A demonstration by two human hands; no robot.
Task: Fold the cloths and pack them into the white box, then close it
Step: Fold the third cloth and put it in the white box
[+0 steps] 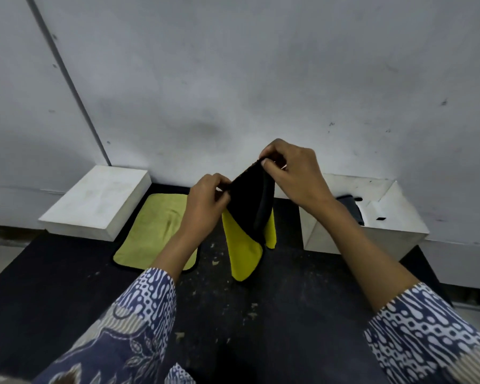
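Both hands hold up a cloth that is black on one side and yellow on the other, above the dark table. My left hand pinches its lower left corner. My right hand pinches its top corner, higher up. The cloth hangs folded, yellow flaps dangling below. A second yellow cloth with a black border lies flat on the table to the left, partly behind my left forearm. The open white box stands at the right with a dark cloth inside. Its white lid lies at the left.
The dark table top is speckled with small bits of debris. A grey wall rises right behind the box and the lid. Patterned blue and white sleeves cover both forearms near the bottom of the view.
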